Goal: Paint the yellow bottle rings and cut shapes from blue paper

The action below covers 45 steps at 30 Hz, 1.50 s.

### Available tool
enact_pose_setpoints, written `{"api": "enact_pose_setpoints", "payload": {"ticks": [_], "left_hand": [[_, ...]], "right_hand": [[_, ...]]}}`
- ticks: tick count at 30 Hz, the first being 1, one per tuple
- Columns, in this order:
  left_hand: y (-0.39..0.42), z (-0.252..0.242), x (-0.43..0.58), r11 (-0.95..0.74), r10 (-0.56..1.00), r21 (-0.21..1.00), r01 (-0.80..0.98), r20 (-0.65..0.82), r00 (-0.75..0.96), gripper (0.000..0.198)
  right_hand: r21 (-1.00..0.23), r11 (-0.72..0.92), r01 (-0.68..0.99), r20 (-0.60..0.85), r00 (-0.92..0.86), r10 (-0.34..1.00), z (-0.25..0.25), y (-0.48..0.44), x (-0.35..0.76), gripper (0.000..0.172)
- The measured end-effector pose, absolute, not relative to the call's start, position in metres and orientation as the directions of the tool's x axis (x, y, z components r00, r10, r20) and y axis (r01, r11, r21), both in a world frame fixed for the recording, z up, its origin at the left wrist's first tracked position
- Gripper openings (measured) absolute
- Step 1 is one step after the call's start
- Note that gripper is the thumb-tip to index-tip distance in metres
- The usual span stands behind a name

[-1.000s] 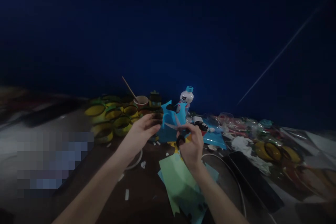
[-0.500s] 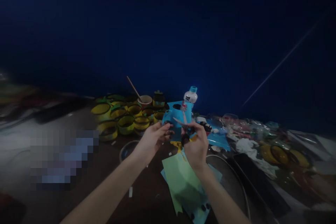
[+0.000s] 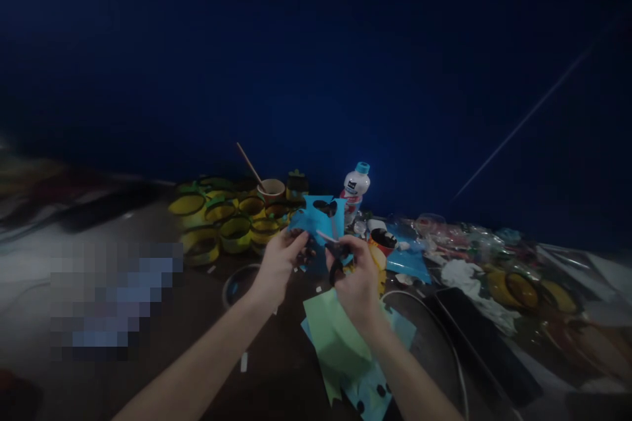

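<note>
My left hand [image 3: 279, 266] is closed on the left edge of a bright blue sheet of paper [image 3: 320, 218], which has dark cut-out holes near its top. My right hand [image 3: 358, 276] grips scissors [image 3: 337, 256] by their dark handles. Their blades are spread apart at the sheet, one behind or across it and one in front. Beneath my right forearm lie a light green sheet [image 3: 326, 325] and a pale blue sheet [image 3: 368, 391] with dark round holes. Small white scraps [image 3: 244, 362] are scattered on the dark table.
Several yellow-green rings [image 3: 236, 231] stand at back left beside a cup [image 3: 271, 189] holding a stick. Behind the sheet is a white bottle [image 3: 357, 183] with a blue cap. To the right lie a red cup [image 3: 383, 241], crumpled white tissue [image 3: 461, 276], clear plastic and a dark flat slab [image 3: 486, 345].
Both hands have shifted slightly left with the blue sheet and the scissors. The sheet has turned, and the bottle and red cup behind it show more fully.
</note>
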<state>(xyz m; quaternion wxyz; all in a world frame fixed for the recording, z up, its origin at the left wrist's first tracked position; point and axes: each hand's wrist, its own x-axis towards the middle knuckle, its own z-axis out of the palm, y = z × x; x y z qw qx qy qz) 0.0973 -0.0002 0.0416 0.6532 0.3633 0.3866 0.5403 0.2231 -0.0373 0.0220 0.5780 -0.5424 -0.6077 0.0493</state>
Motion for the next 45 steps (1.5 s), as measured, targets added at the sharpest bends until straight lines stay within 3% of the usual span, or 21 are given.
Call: {"api": "enact_pose_setpoints", "payload": {"ticks": [4,8,10,12,14,17,22,35,41,45], "left_hand": [[0.006,0.051,0.082,0.093,0.996,0.936,-0.338,-0.082,0.047,0.028],[0.011,0.064,0.069,0.043,0.999,0.964,-0.262,-0.042,0.013,0.027],[0.011,0.069,0.066,0.023,1.0,0.976,-0.216,-0.021,0.012,0.028],[0.01,0.074,0.065,0.009,1.0,0.982,-0.187,-0.006,0.017,0.029],[0.009,0.077,0.064,-0.008,0.999,0.983,-0.183,0.013,0.03,0.03],[0.007,0.08,0.063,-0.047,0.994,0.981,-0.189,0.064,0.085,0.031],[0.002,0.088,0.063,-0.044,0.979,0.975,-0.219,0.085,0.184,0.03],[-0.008,0.095,0.067,0.058,0.963,0.983,-0.171,-0.01,0.269,0.028],[-0.01,0.092,0.069,0.013,0.973,0.997,-0.082,0.006,0.231,0.026],[-0.014,0.093,0.076,-0.005,0.979,0.993,-0.122,0.03,0.203,0.02]], "right_hand": [[-0.822,0.327,0.466,0.493,0.297,0.818,0.041,-0.041,0.23,0.023],[-0.9,0.358,0.249,0.42,0.274,0.865,0.063,-0.047,0.245,0.023],[-0.942,0.307,0.139,0.323,0.115,0.939,0.072,-0.051,0.253,0.019],[-0.986,0.137,0.09,0.116,-0.204,0.972,0.079,-0.055,0.258,0.018],[-0.991,-0.023,0.129,-0.08,-0.461,0.884,0.081,-0.057,0.262,0.019],[-0.975,-0.128,0.182,-0.212,-0.585,0.783,0.081,-0.057,0.263,0.022],[-0.972,-0.176,0.154,-0.232,-0.575,0.784,0.077,-0.053,0.261,0.024],[-0.998,-0.056,0.04,-0.069,-0.524,0.849,0.064,-0.047,0.258,0.028],[-0.998,-0.055,0.019,-0.057,-0.513,0.856,0.067,-0.047,0.256,0.027],[-0.997,-0.055,0.052,-0.073,-0.491,0.868,0.066,-0.047,0.255,0.028]]}}
